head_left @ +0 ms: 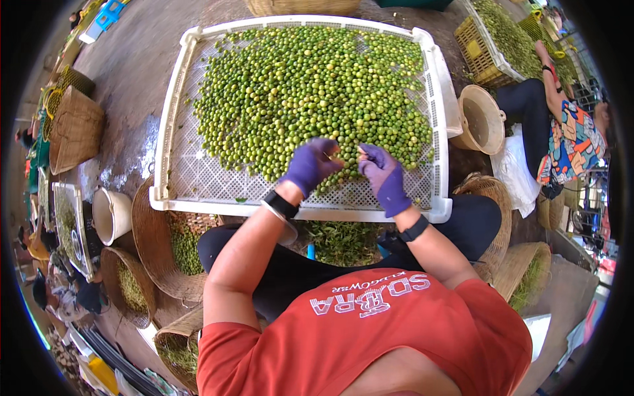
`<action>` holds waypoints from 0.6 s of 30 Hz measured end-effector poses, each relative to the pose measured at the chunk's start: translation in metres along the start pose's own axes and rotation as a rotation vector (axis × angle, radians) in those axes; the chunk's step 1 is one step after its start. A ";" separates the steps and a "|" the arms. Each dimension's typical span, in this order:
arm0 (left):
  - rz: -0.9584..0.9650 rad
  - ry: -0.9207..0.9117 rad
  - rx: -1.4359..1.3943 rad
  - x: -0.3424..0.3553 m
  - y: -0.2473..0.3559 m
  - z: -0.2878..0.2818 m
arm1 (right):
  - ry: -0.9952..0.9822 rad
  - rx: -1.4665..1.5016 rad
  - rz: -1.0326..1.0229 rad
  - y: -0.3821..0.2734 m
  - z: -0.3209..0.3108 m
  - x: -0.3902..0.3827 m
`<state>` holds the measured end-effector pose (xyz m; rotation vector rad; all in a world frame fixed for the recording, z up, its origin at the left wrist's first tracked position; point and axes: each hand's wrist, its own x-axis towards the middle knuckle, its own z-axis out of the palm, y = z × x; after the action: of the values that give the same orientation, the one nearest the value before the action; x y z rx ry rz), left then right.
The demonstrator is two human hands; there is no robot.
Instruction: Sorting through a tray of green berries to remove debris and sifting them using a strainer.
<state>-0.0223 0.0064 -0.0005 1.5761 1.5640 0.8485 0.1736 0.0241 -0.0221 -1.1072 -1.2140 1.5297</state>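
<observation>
A wide white plastic mesh tray point(436, 119) is spread with small round green fruits point(290, 86), some of them yellowish. Both my hands are over its near part, in purple gloves that leave the fingertips bare. My left hand point(309, 165) is closed, its thumb and fingers pinched together just above the fruits. A short gap to the right, my right hand point(385, 177) is pinched too, with its fingertips pointing at the left ones. Whatever sits between the fingertips of either hand is too small to make out.
Below the tray lie green stems point(343, 241). Left of my legs stand a woven basket point(155, 237) holding green fruits and a white bucket point(112, 214). To the right are a beige bucket point(482, 119), a yellow crate point(479, 53) and a seated person point(571, 142) in a patterned top.
</observation>
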 end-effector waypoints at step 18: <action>0.420 -0.017 0.020 -0.017 0.031 0.029 | 0.096 0.358 0.247 0.008 0.003 -0.023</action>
<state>0.0174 -0.0114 0.0122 1.9570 1.2477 1.0396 0.1750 -0.0002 -0.0265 -1.1013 -0.7197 1.7742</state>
